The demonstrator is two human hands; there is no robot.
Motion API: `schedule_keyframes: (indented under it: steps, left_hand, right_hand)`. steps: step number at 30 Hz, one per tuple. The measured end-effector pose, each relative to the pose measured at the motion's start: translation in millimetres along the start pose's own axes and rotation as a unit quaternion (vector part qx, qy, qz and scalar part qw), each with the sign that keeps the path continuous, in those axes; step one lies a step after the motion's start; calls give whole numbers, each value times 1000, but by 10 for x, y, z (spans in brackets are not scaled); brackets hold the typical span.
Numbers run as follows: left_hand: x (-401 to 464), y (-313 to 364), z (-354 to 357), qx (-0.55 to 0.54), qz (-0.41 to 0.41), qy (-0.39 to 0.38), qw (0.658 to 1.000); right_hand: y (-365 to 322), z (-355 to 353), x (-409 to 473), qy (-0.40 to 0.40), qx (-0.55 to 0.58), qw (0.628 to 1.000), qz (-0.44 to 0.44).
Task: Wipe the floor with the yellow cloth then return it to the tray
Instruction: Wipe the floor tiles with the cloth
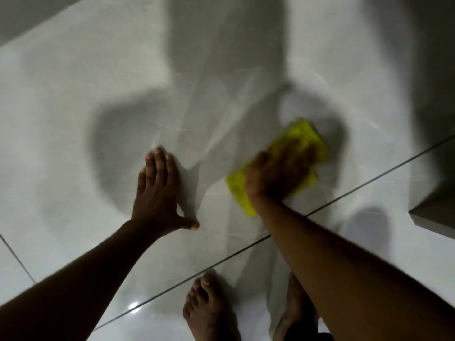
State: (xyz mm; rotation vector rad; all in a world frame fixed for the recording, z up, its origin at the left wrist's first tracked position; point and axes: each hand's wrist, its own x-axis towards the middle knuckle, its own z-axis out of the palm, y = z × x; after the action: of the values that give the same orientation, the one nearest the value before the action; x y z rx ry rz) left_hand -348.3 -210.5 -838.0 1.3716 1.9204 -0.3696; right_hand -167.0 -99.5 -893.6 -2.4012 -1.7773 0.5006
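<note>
The yellow cloth (302,137) lies flat on the pale glossy floor tiles (73,107), right of centre. My right hand (278,173) presses down on top of it, palm on the cloth, and both are motion-blurred. Yellow fabric sticks out past the fingers at the far right and below the wrist at the near left. My left hand (158,193) rests flat on the bare tile to the left, fingers spread, holding nothing. No tray is in view.
My two bare feet (209,308) stand at the bottom edge, behind a dark grout line (369,179) running diagonally. A low grey ledge or step corner (433,217) juts in at the right. A wall base crosses the top left corner. Shadows of my body cover the middle tiles.
</note>
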Motion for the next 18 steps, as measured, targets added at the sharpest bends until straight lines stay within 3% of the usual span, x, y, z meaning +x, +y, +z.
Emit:
schedule_keyframes:
  steps: [1,2,5,7,8,9,10,11,13,14,15,16,17,18]
  left_hand:
    - [5,-15,13,-3,2,3,1000]
    - [8,-36,30,-7,3,9,1000]
    - [15,-62,44,-15,21,9,1000]
    - [-7,-99,36,-22,21,10,999]
    - [-17,-99,35,-25,22,9,999]
    - [-16,-94,35,-27,24,10,999]
    - [-11,-85,38,-28,25,12,999]
    - [-3,-80,40,-30,26,15,999]
    - [4,-80,38,-32,30,22,999]
    - [6,-74,35,-31,31,23,999]
    - [6,-70,34,-29,31,22,999]
    - [3,-66,34,-26,30,20,999]
    - [6,-65,34,-23,29,19,999]
    - [10,-73,32,-21,27,19,999]
  right_hand:
    - [-101,54,-36,-25,-36,991,-128]
    - [-126,110,-130,-44,-76,956,-280]
    - [168,-50,-271,-160,-114,759,-620]
    - [642,-280,-43,-214,-143,605,-753]
    - [845,-413,219,-225,-150,549,-791]
    - [977,-509,519,-227,-154,522,-807]
    - [1032,-557,800,-218,-157,534,-801]
    - [981,-532,974,-192,-167,592,-764]
    - [588,-341,894,-101,-178,787,-582]
    - [335,-196,693,-59,-166,862,-475]
    - [99,-82,434,-46,-145,901,-407]
    - [-67,-26,170,-52,-129,905,-402]
    - [-104,8,-42,-75,-122,882,-448]
    - [2,16,-170,-113,-130,835,-523]
